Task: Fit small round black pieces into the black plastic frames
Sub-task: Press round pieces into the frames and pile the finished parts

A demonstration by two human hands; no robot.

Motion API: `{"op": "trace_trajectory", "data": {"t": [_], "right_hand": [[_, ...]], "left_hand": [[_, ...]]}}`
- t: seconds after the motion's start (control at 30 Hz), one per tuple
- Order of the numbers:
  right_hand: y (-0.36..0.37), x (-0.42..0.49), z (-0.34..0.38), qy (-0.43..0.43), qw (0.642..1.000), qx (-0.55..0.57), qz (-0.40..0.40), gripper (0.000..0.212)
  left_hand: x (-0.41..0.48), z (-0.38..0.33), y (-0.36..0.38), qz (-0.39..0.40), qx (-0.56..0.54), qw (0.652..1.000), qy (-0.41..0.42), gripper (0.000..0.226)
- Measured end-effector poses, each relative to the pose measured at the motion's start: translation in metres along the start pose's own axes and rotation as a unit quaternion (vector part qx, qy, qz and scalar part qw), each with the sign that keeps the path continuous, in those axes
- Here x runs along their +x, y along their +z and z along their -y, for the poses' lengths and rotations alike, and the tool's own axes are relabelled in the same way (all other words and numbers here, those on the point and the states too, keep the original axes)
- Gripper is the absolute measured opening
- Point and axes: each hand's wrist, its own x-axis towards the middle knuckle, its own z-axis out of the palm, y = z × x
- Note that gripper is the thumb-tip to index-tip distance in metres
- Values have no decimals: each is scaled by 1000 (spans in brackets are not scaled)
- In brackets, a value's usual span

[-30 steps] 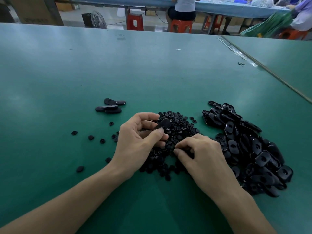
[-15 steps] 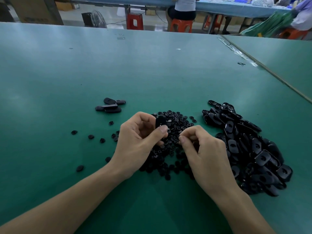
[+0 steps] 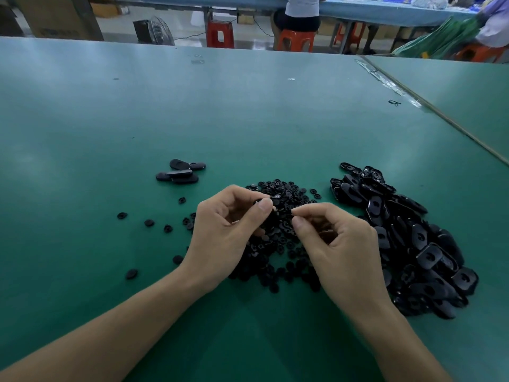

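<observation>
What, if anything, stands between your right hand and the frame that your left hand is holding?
Nothing visible does. The left hand holds a black frame above the pile of round pieces, and the right hand, pinched as if on a piece too small to see, sits just beside it across a narrow open gap.

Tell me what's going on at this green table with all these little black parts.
A person is fitting parts at a green table. The left hand grips a black frame, and the right hand pinches what looks like a round piece beside it, not yet joined. A pile of round pieces lies under the hands, a heap of frames to the right, a few frames set apart left.
</observation>
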Motion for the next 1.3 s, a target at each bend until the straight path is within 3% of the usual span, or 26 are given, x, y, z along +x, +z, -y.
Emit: {"op": "trace_trajectory", "data": {"t": [0.17,0.37,0.73,1.3], "right_hand": [[0,1,0,23,998,64,-8,21],[-1,1,5,22,994,105,12,16],[3,-3,6,15,998,53,21,17],[6,-5,8,14,1000,13,12,18]], "left_hand": [[-1,-2,0,-3,-1,1000,16,8],[-1,1,-1,-10,-5,1000,-5,14],[-3,-3,0,9,-26,999,-36,16],[-4,-4,-1,43,31,998,-45,21]]}}
